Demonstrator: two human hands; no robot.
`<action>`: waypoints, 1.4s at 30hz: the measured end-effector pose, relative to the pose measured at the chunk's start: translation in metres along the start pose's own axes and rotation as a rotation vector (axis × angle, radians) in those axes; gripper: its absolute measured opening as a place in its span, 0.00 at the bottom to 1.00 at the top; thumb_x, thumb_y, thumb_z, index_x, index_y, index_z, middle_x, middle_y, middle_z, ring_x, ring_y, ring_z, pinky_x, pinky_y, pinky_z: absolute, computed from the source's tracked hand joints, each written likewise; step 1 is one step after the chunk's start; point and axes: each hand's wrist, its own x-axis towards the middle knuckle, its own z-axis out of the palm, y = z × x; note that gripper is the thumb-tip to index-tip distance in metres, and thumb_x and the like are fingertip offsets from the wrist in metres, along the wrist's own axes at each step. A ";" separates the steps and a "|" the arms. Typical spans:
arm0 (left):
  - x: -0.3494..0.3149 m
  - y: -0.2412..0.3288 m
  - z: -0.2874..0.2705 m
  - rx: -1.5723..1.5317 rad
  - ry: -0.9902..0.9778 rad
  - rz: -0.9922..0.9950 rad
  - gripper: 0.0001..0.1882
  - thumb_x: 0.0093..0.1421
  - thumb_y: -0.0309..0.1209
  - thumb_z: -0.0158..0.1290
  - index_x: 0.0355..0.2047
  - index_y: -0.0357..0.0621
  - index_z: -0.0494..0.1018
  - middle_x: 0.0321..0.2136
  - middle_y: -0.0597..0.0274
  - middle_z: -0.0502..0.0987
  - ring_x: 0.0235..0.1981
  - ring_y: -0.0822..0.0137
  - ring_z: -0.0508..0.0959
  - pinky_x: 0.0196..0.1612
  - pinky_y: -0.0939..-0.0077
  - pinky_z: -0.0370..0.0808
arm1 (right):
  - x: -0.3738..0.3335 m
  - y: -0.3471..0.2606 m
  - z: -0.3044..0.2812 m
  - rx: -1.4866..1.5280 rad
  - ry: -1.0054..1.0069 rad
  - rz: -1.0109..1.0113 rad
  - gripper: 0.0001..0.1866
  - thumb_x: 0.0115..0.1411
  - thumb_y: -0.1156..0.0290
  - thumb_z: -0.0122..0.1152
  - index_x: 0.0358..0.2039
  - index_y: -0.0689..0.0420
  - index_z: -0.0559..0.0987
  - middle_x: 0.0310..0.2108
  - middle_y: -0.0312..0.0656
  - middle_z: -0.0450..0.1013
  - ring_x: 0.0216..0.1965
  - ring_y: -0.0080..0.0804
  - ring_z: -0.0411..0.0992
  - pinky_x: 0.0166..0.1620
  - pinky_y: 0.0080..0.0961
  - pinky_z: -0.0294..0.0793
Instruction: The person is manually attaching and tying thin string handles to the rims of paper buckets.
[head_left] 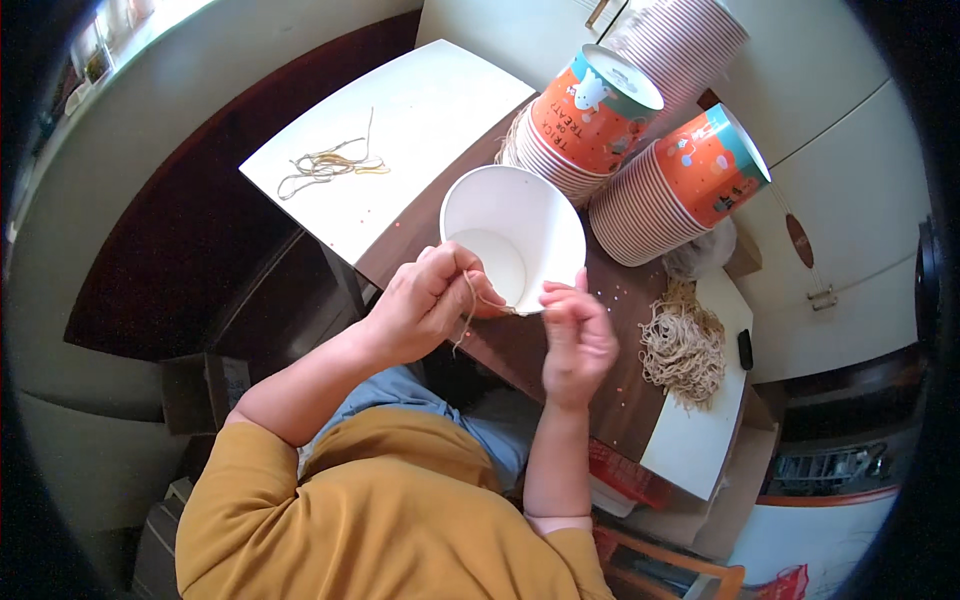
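Right at the middle of the brown surface (pixel 520 350), both hands work at the near rim of a white paper bucket (pixel 520 225) that lies tilted with its open mouth toward the person. The left hand (pixel 425 300) is curled, fingertips pinched on a thin tan string (pixel 468 312) that hangs down from them and runs across to the rim. The right hand (pixel 575 335) is narrowly closed just beside it, thumb and forefinger apparently pinching the same string's other end, though the contact is too small to tell for sure. Behind the bucket lie two stacks of orange printed paper buckets (pixel 640 160) on their sides. To the right, a loose heap of tan strings (pixel 685 345) rests on the surface. On a white board (pixel 420 110) to the left, well apart, lie a few more strings (pixel 330 165).
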 end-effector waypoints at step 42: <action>0.097 0.043 0.022 -0.530 0.167 0.119 0.12 0.64 0.34 0.52 0.34 0.36 0.75 0.28 0.64 0.79 0.28 0.79 0.74 0.34 0.85 0.71 | 0.052 -0.086 -0.144 -0.718 -0.600 0.275 0.15 0.45 0.79 0.68 0.36 0.61 0.80 0.37 0.41 0.75 0.39 0.29 0.73 0.44 0.23 0.71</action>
